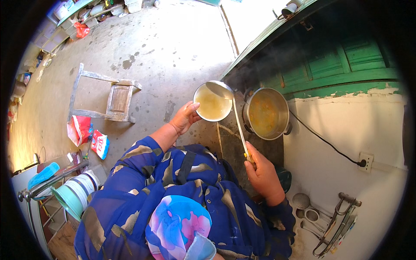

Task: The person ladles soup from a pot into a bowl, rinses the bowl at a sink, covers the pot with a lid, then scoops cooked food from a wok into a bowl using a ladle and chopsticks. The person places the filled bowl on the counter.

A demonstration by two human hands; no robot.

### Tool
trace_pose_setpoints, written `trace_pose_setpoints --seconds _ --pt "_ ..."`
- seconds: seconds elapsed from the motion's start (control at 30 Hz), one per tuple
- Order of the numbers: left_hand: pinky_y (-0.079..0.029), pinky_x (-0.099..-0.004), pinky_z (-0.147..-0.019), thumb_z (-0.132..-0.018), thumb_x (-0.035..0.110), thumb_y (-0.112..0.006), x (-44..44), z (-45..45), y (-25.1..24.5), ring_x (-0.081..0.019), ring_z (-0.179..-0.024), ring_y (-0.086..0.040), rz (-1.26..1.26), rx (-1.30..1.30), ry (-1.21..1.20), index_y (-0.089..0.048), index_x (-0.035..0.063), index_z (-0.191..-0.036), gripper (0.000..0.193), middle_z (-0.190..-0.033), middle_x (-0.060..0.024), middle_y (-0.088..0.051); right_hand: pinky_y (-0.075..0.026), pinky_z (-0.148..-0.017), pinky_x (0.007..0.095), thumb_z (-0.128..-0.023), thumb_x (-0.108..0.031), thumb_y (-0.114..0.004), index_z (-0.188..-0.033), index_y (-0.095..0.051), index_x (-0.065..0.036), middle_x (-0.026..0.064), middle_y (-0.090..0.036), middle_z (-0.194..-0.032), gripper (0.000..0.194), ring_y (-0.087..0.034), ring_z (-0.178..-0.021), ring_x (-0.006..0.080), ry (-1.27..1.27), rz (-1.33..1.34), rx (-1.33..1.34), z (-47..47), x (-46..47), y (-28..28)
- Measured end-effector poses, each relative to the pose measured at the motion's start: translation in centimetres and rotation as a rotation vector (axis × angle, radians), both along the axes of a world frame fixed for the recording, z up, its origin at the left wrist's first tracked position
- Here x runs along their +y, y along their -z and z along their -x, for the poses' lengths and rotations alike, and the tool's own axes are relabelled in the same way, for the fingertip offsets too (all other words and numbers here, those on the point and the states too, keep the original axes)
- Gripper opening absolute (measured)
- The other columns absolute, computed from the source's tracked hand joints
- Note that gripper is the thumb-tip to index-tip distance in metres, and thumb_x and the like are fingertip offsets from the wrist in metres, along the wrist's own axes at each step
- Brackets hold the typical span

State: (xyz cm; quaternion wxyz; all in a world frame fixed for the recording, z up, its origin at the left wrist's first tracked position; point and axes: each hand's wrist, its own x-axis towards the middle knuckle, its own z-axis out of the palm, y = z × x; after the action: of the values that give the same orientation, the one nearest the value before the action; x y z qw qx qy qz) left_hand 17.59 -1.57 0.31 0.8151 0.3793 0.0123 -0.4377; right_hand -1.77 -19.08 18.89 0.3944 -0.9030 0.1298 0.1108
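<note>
In my left hand (186,119) is a white bowl (203,114), held by its side with the thumb at the rim. Cloudy yellowish liquid (214,105) fills much of it. My right hand (262,174) grips the lower end of a long-handled metal ladle (239,125). The ladle's head (219,89) is tilted over the far right part of the bowl; whether it touches the rim I cannot tell. Just right of the bowl stands a deep steel pot (286,110) with dark side handles, containing yellowish soup with orange bits (262,112).
A black cord (320,139) runs from behind the pot to a wall socket (366,162). Ladles and strainers (307,209) hang on the right wall. A wooden chair (120,100) lies on the concrete floor, near plastic packets (100,144). At lower left are stacked basins (70,196).
</note>
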Motion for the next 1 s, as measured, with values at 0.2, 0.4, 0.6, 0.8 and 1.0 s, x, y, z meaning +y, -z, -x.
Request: trace_pose_setpoints --seconds 0.2,0.4,0.6,0.8,1.0 --pt "-0.043 -0.0299 -0.089 -0.083 0.039 -0.058 0.1 -0.2 0.3 -0.0154 -0.101 -0.055 -0.024 0.000 0.019 -0.045 0.0052 -0.119 0.051 -0.113 -0.0066 -0.055 -0.045 -0.056 0.0370 -0.082 -0.009 -0.055 -0.128 -0.047 -0.018 0.0096 -0.048 -0.075 0.048 -0.055 -0.065 0.0274 -0.116 0.461 -0.065 0.4 0.2 1.4" --pt "-0.042 -0.0330 -0.091 -0.081 0.044 -0.059 0.6 -0.9 1.0 -0.0171 -0.104 -0.053 -0.063 -0.002 0.046 -0.045 0.0049 -0.120 0.057 -0.116 -0.0081 -0.054 -0.044 -0.053 0.0347 -0.075 -0.004 -0.057 -0.128 -0.048 -0.023 0.0066 -0.043 -0.071 0.056 -0.053 -0.061 0.0234 -0.271 0.689 -0.125 0.9 -1.9 1.2" --pt "-0.040 -0.0366 -0.096 -0.082 0.046 -0.057 0.3 -0.6 1.1 -0.0197 -0.111 -0.050 -0.080 0.021 0.120 -0.041 0.0042 -0.127 0.064 -0.122 -0.0096 -0.051 -0.043 -0.053 0.0350 -0.072 -0.003 -0.057 -0.128 -0.048 -0.025 0.0055 -0.041 -0.072 0.060 -0.051 -0.059 0.0234 -0.279 0.717 -0.210 1.5 -3.4 2.7" --pt "-0.041 -0.0367 -0.095 -0.083 0.045 -0.056 -0.2 -1.0 1.1 -0.0200 -0.111 -0.050 -0.082 0.028 0.163 -0.040 0.0052 -0.128 0.061 -0.122 -0.0094 -0.051 -0.042 -0.050 0.0345 -0.074 -0.004 -0.057 -0.128 -0.048 -0.025 0.0061 -0.040 -0.071 0.059 -0.050 -0.056 0.0237 -0.298 0.656 -0.211 2.3 -4.8 4.2" --pt "-0.042 -0.0373 -0.095 -0.085 0.041 -0.054 -1.2 -1.1 1.3 -0.0207 -0.110 -0.052 -0.098 0.027 0.174 -0.040 0.0033 -0.127 0.059 -0.122 -0.0106 -0.051 -0.042 -0.049 0.0334 -0.075 -0.005 -0.058 -0.127 -0.049 -0.024 0.0063 -0.040 -0.070 0.057 -0.050 -0.055 0.0235 -0.263 0.658 -0.226 3.2 -6.2 4.3"
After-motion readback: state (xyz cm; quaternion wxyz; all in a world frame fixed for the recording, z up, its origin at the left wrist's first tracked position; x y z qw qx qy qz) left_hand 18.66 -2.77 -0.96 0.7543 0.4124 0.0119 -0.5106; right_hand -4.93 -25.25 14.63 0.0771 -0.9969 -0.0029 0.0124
